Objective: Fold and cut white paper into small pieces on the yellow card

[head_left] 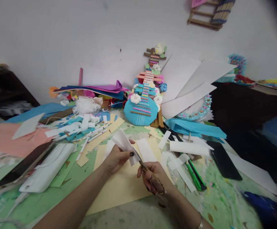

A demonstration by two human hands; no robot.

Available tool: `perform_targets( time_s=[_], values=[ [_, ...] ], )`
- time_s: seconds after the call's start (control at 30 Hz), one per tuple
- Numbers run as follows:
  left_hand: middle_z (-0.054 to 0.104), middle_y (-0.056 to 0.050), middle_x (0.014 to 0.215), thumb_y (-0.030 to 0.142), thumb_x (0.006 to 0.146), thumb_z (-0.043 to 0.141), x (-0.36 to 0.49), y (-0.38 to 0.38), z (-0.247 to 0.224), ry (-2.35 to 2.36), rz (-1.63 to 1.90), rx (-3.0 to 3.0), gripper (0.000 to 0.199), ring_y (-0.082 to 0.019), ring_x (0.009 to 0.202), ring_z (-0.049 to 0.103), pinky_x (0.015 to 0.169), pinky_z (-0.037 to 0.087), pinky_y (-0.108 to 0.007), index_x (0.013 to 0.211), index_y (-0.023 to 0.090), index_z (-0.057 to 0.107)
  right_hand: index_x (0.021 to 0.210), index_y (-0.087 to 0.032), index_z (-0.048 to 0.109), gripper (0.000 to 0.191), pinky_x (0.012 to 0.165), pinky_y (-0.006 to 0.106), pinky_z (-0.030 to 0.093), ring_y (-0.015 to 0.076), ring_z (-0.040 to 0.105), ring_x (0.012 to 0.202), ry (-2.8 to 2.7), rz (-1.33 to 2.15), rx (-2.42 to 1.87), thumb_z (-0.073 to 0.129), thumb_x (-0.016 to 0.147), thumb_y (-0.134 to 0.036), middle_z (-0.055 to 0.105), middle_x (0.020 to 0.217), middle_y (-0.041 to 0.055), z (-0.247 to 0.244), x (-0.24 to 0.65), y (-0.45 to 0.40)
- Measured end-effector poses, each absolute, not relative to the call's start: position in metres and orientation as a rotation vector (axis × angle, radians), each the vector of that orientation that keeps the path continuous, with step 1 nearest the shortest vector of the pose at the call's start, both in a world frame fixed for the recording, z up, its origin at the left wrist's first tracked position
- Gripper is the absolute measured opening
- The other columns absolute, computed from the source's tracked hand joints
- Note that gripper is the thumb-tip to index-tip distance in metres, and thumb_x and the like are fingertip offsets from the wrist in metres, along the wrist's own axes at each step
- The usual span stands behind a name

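Observation:
My left hand [119,156] pinches a folded piece of white paper [122,140] above the work surface. Gold-handled scissors [158,184] are in my right hand [152,176], fingers through the loops. Their blades reach up and left to the right edge of the white paper, touching or just cutting it; I cannot tell how far in they are. Beneath both hands lies a large cream sheet [119,190]. On that sheet, beyond the scissors, rests a white paper rectangle [146,150], and another white piece [109,147] shows partly behind my left hand.
A blue paper guitar [140,111] leans on the wall ahead. Right lie white strips [183,175], a green cutter [195,175] and a black phone [226,160]. Left lie a phone [21,167], a white power bank [48,168], white yarn [86,105] and rolled paper sticks [83,144].

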State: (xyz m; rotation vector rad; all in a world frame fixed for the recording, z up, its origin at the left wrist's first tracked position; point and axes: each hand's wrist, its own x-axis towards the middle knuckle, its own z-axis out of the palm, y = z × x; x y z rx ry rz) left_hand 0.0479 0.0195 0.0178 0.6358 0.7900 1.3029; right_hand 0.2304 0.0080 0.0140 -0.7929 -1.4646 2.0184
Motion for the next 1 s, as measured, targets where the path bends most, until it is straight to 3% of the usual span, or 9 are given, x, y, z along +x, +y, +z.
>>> perform_targets(
  time_s=[0.33, 0.53, 0.83, 1.0],
  values=[
    [0.067, -0.003, 0.068, 0.01, 0.052, 0.079, 0.049, 0.019, 0.019, 0.822, 1.268, 0.684, 0.042, -0.015, 0.061, 0.061, 0.058, 0.045, -0.022, 0.089, 0.016, 0.061, 0.079, -0.008, 0.062, 0.067, 0.028, 0.017, 0.022, 0.0025, 0.028, 0.026, -1.496, 1.899, -0.658, 0.047, 0.072, -0.073, 0.043, 0.039, -0.0051, 0.005, 0.229, 0.006],
    [0.065, -0.002, 0.067, 0.012, 0.05, 0.08, 0.051, 0.018, 0.014, 0.874, 1.261, 0.75, 0.044, -0.014, 0.062, 0.059, 0.058, 0.045, -0.022, 0.09, 0.015, 0.06, 0.083, -0.007, 0.061, 0.069, 0.03, 0.016, 0.028, 0.0039, 0.036, 0.028, -1.482, 1.97, -0.626, 0.043, 0.074, -0.073, 0.049, 0.045, -0.0021, 0.002, 0.229, 0.007],
    [0.061, 0.002, 0.066, 0.013, 0.049, 0.081, 0.057, 0.017, 0.011, 0.871, 1.227, 0.743, 0.047, -0.012, 0.062, 0.058, 0.059, 0.045, -0.021, 0.09, 0.014, 0.059, 0.096, -0.019, 0.036, 0.062, 0.029, 0.013, 0.03, 0.004, 0.035, 0.028, -1.419, 1.971, -0.617, 0.051, 0.069, -0.073, 0.056, 0.049, -0.0055, -0.002, 0.227, 0.008],
    [0.061, 0.001, 0.067, 0.014, 0.049, 0.082, 0.057, 0.017, 0.009, 0.852, 1.216, 0.729, 0.048, -0.012, 0.064, 0.058, 0.06, 0.045, -0.022, 0.092, 0.015, 0.059, 0.099, -0.021, 0.03, 0.061, 0.029, 0.013, 0.031, 0.0043, 0.036, 0.028, -1.408, 1.991, -0.531, 0.05, 0.071, -0.071, 0.056, 0.051, -0.0059, -0.004, 0.227, 0.009]
  ],
)
